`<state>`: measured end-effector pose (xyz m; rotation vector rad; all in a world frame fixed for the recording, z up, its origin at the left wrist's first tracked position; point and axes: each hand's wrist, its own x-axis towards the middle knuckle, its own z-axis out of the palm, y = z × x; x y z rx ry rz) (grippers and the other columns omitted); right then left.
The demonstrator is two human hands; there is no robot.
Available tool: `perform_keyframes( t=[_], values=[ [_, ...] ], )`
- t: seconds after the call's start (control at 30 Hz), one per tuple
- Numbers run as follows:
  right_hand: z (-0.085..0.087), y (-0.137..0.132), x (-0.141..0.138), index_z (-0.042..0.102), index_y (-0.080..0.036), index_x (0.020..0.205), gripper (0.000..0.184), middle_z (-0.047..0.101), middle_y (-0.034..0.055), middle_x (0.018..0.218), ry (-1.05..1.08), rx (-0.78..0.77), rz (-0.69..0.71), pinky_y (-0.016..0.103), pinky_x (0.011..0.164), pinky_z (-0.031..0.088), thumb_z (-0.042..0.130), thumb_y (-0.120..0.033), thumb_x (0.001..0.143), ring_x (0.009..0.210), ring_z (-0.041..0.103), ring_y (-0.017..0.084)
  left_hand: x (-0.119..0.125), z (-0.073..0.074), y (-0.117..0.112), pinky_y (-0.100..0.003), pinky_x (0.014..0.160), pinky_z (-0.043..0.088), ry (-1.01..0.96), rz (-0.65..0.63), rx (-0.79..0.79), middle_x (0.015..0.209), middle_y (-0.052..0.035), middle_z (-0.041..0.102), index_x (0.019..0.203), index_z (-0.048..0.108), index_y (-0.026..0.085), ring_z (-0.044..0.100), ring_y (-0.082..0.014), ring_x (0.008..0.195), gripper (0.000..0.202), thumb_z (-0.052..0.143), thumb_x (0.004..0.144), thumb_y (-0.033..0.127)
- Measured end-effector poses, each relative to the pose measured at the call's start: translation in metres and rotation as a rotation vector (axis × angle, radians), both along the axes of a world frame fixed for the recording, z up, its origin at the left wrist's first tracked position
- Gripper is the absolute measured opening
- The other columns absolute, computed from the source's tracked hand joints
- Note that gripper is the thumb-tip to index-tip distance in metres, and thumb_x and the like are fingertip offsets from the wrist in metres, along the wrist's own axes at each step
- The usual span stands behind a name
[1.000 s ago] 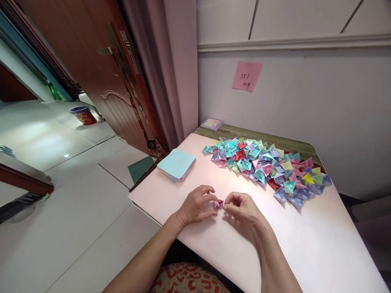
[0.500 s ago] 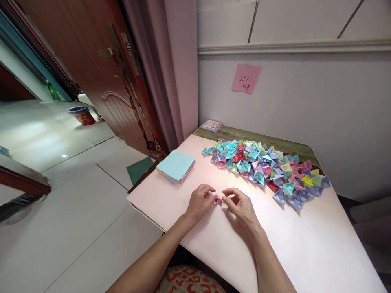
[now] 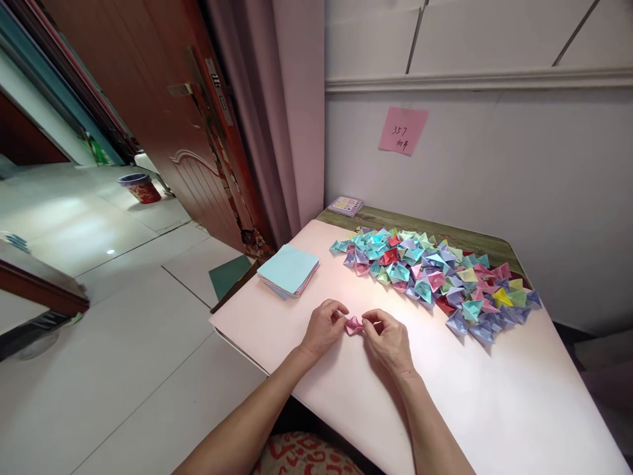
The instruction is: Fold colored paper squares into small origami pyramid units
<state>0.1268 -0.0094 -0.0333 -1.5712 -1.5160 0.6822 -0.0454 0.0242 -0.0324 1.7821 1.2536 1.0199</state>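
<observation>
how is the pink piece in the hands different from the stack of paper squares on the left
The pink folded piece is small and creased into a pointed shape; the paper stack is flat, unfolded sheets, far wider. The piece is pinched between the left hand and right hand; the stack lies untouched on the table. The piece is pink; the stack's top sheet is light blue. Both are coloured paper.

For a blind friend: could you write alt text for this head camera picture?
Left hand and right hand pinch a small pink folded paper piece over a pale pink table. Behind lie a pile of colourful folded paper pieces and a stack of square paper sheets.
</observation>
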Motion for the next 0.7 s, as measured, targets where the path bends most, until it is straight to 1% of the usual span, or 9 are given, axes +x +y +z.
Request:
perform_keyframes(
  t=[0.07, 0.17, 0.23, 0.3, 0.37, 0.43, 0.53, 0.6, 0.7],
  values=[
    [-0.002, 0.001, 0.002, 0.069, -0.021, 0.081, 0.014, 0.07, 0.003, 0.08, -0.002, 0.022, 0.004, 0.027, 0.062, 0.048, 0.056, -0.026, 0.08, 0.06, 0.064, 0.017, -0.002, 0.002, 0.001, -0.024, 0.063, 0.044, 0.013, -0.013, 0.015, 0.087, -0.002, 0.061, 0.079, 0.064, 0.018, 0.055, -0.0114, 0.065, 0.02, 0.052, 0.071, 0.005],
    [-0.005, 0.001, 0.004, 0.071, -0.021, 0.082, 0.021, 0.068, 0.0053, 0.094, -0.016, 0.084, 0.044, 0.027, 0.062, 0.049, 0.05, -0.019, 0.078, 0.063, 0.065, 0.015, -0.004, 0.004, 0.003, -0.025, 0.07, 0.045, 0.06, -0.046, 0.062, 0.088, -0.003, 0.062, 0.071, 0.065, 0.018, 0.058, -0.0141, 0.076, 0.027, 0.047, 0.068, -0.001],
    [-0.006, 0.001, 0.004, 0.073, -0.023, 0.079, 0.026, 0.067, 0.0057, 0.101, -0.062, 0.113, 0.075, 0.027, 0.064, 0.049, 0.048, -0.015, 0.077, 0.071, 0.066, 0.016, -0.004, 0.005, 0.003, -0.026, 0.074, 0.046, 0.096, -0.078, 0.072, 0.089, -0.0036, 0.062, 0.069, 0.067, 0.018, 0.059, -0.015, 0.082, 0.032, 0.044, 0.068, -0.004],
    [-0.006, 0.0, 0.003, 0.075, -0.024, 0.079, 0.03, 0.066, 0.0053, 0.104, -0.137, 0.135, 0.086, 0.027, 0.068, 0.049, 0.047, -0.013, 0.076, 0.081, 0.066, 0.018, -0.003, 0.006, 0.003, -0.027, 0.075, 0.047, 0.141, -0.098, 0.071, 0.089, -0.0039, 0.062, 0.07, 0.068, 0.018, 0.059, -0.0148, 0.081, 0.033, 0.043, 0.07, -0.004],
    [-0.006, 0.0, 0.001, 0.075, -0.025, 0.082, 0.031, 0.066, 0.0051, 0.104, -0.208, 0.152, 0.084, 0.029, 0.073, 0.049, 0.047, -0.012, 0.077, 0.087, 0.066, 0.018, -0.001, 0.007, 0.003, -0.027, 0.074, 0.047, 0.203, -0.092, 0.079, 0.086, -0.0039, 0.061, 0.072, 0.068, 0.018, 0.059, -0.0151, 0.079, 0.031, 0.045, 0.073, -0.002],
    [-0.006, -0.001, 0.0, 0.074, -0.024, 0.084, 0.03, 0.065, 0.0053, 0.104, -0.263, 0.165, 0.087, 0.029, 0.076, 0.049, 0.048, -0.011, 0.078, 0.087, 0.066, 0.018, 0.001, 0.009, 0.002, -0.028, 0.073, 0.046, 0.279, -0.071, 0.091, 0.085, -0.0043, 0.062, 0.074, 0.067, 0.017, 0.059, -0.0161, 0.079, 0.028, 0.046, 0.075, -0.001],
    [-0.006, -0.003, -0.002, 0.072, -0.023, 0.087, 0.027, 0.064, 0.0054, 0.108, -0.33, 0.173, 0.102, 0.028, 0.076, 0.049, 0.049, -0.012, 0.081, 0.084, 0.066, 0.017, 0.003, 0.013, 0.0, -0.028, 0.073, 0.046, 0.391, -0.057, 0.086, 0.085, -0.005, 0.063, 0.077, 0.067, 0.017, 0.059, -0.017, 0.079, 0.024, 0.048, 0.077, 0.003],
    [-0.007, -0.004, -0.003, 0.072, -0.024, 0.09, 0.026, 0.064, 0.005, 0.112, -0.37, 0.172, 0.111, 0.027, 0.074, 0.049, 0.05, -0.012, 0.082, 0.083, 0.066, 0.017, 0.004, 0.017, 0.001, -0.028, 0.073, 0.046, 0.455, -0.071, 0.066, 0.085, -0.0054, 0.065, 0.079, 0.068, 0.017, 0.06, -0.0172, 0.079, 0.022, 0.049, 0.079, 0.005],
    [-0.008, -0.005, -0.004, 0.07, -0.023, 0.092, 0.026, 0.063, 0.0049, 0.113, -0.397, 0.174, 0.12, 0.026, 0.073, 0.05, 0.049, -0.011, 0.083, 0.081, 0.066, 0.016, 0.007, 0.024, 0.003, -0.028, 0.074, 0.046, 0.561, -0.134, 0.025, 0.086, -0.0055, 0.066, 0.082, 0.069, 0.018, 0.062, -0.0178, 0.081, 0.019, 0.051, 0.08, 0.01]
  ],
)
